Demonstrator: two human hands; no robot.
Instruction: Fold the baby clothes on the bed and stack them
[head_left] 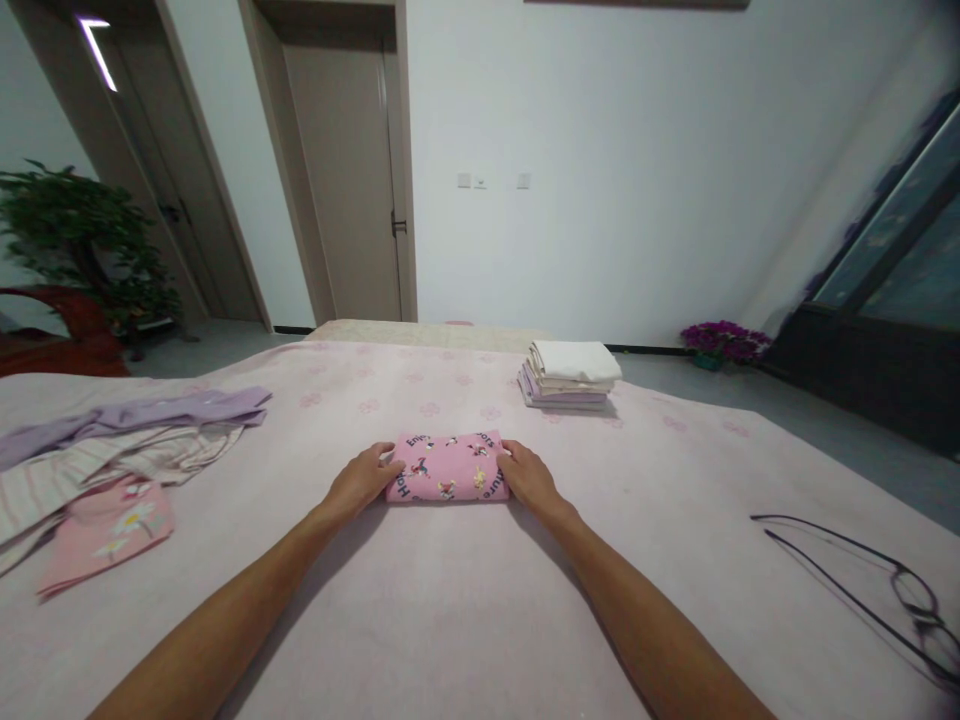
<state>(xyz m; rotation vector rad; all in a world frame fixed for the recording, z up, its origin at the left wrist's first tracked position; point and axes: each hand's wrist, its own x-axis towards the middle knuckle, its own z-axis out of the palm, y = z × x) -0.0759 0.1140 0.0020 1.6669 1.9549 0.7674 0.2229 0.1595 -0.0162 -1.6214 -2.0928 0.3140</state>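
A pink printed shirt (pixel 450 468), folded into a flat rectangle with dark lettering and small figures on it, lies on the pale pink bedspread (pixel 465 610). My left hand (pixel 363 474) grips its left edge, thumb on top and fingers beside and under the side. At the opposite edge, my right hand (pixel 531 476) holds the cloth in the same way. Behind and to the right sits a neat stack of folded clothes (pixel 571 375), white on top with cream and lilac layers below.
On the left lie a lilac garment (pixel 142 418), a striped garment (pixel 127 462) and a pink flowered garment (pixel 112 535). Black-framed glasses (pixel 862 580) rest at the right. Beyond the bed stand a purple-flowered pot (pixel 724 342) and a leafy plant (pixel 75 230).
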